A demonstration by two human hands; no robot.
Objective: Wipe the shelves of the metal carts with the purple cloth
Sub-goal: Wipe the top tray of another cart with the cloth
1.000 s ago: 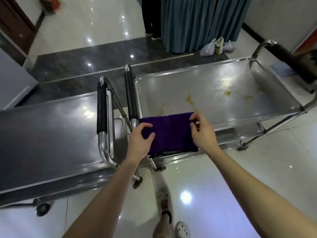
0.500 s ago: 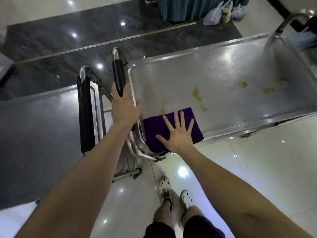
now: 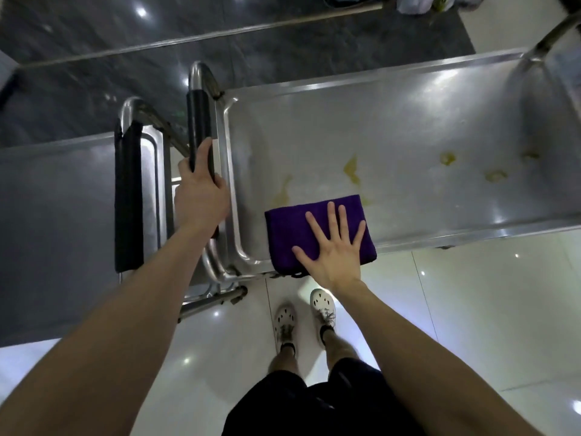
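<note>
On cart shelf [image 3: 408,121]: right hand [image 3: 333,247] splayed, pressing purple cloth [image 3: 289,234]; left hand [image 3: 201,196] grips handle [image 3: 198,121]. Wipe starting; next, push across yellowish stains [image 3: 350,166], possibly dried.

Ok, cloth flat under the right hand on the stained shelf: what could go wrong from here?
The purple cloth overlaps the near rim of the shelf, so a push from the right hand might drag it off. The yellow stains spread toward the far end; one pass may smear or miss them. The cart could shift if the left hand lets go of the handle.
</note>
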